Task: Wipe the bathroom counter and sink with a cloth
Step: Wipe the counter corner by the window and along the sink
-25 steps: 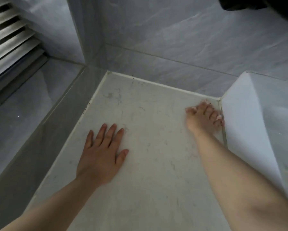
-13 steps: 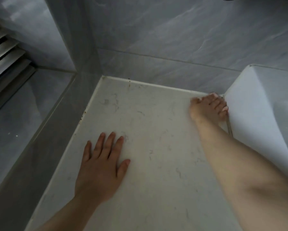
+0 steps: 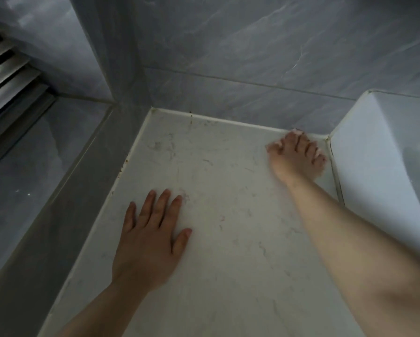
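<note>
The white, faintly veined counter (image 3: 228,239) fills the middle of the view and carries grey smudges. My left hand (image 3: 150,239) lies flat on it near the left edge, fingers straight and spread. My right hand (image 3: 298,156) is at the back right corner of the counter, beside the outer wall of the white sink (image 3: 374,166). It is blurred, with its fingers curled down. Small whitish bits of a cloth (image 3: 317,154) show between the fingers; most of the cloth is hidden under the hand.
Grey marble wall tiles (image 3: 252,57) rise behind the counter. A grey ledge (image 3: 58,203) runs along the counter's left edge, with a slatted vent (image 3: 7,74) at the far left. Brown grime dots the caulk along the back and left seams (image 3: 190,115).
My right hand has moved along the sink wall toward the back corner, then slightly leftward. My left hand has stayed flat in place. The view has shifted a little.
</note>
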